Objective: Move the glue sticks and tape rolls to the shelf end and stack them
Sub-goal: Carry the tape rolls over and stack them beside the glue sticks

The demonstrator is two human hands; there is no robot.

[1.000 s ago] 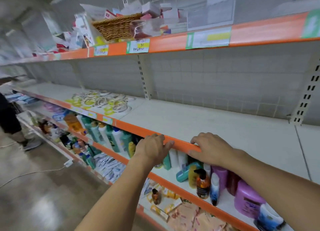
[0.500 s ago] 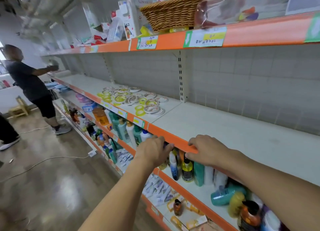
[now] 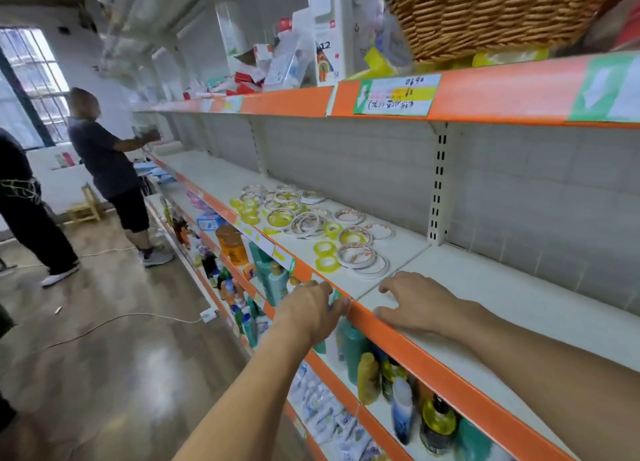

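Several tape rolls (image 3: 355, 255), some white-rimmed and some yellow, lie flat and scattered on the white middle shelf (image 3: 485, 287), left of its upright bracket. My left hand (image 3: 311, 308) rests on the shelf's orange front lip with fingers curled over the edge. My right hand (image 3: 415, 303) lies palm down on the shelf surface just right of the nearest rolls, fingers spread and holding nothing. No glue sticks are recognisable in this view.
Bottles (image 3: 353, 349) crowd the lower shelf under my hands. A wicker basket (image 3: 485, 13) and boxes sit on the top shelf. A person (image 3: 107, 169) stands at the shelf's far left end; another person's leg (image 3: 31, 218) is nearby. A cable (image 3: 104, 325) crosses the floor.
I have moved left along the shelf; the tape rolls are now much closer, just beyond my hands. My right hand slid from the orange lip onto the shelf surface.
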